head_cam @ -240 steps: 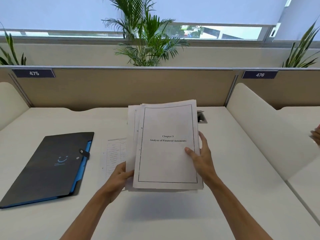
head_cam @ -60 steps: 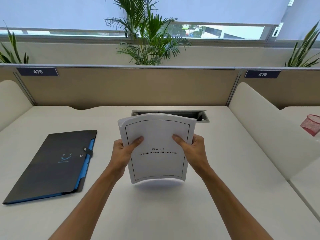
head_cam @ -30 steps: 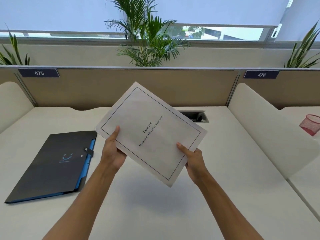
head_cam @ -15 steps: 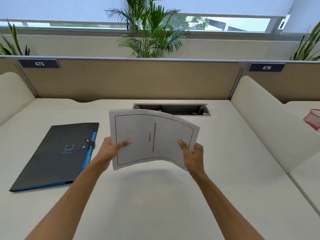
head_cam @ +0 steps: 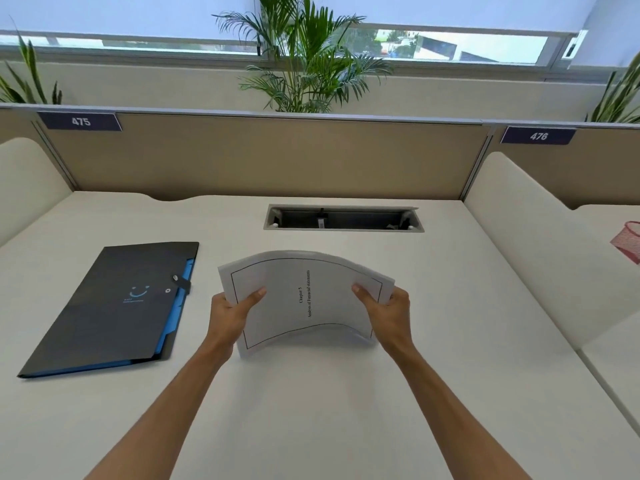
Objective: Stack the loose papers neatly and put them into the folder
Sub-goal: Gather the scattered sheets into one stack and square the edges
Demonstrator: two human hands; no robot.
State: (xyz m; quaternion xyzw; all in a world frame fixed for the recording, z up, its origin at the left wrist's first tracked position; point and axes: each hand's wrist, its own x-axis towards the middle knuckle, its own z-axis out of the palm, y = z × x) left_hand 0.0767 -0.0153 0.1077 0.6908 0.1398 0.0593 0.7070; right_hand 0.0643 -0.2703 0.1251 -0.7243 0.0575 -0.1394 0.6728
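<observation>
I hold a stack of white papers (head_cam: 304, 299) sideways over the middle of the desk, its long edge down and the sheets bowed upward. The top sheet has a thin black border and a printed chapter title running vertically. My left hand (head_cam: 232, 315) grips the stack's left end, thumb on the front. My right hand (head_cam: 388, 313) grips the right end the same way. The black folder (head_cam: 110, 306) with a blue inner edge and a snap strap lies shut on the desk to the left, apart from the papers.
The white desk (head_cam: 311, 410) has a recessed cable tray (head_cam: 343, 218) at the back. Tan partitions with number plates stand behind, cream side dividers (head_cam: 540, 244) left and right. A pink mesh bin (head_cam: 628, 240) shows at far right.
The papers went from loose and splayed to one squared stack, were turned from upright to sideways, and have just been lowered toward the desk. The folder has not moved.
</observation>
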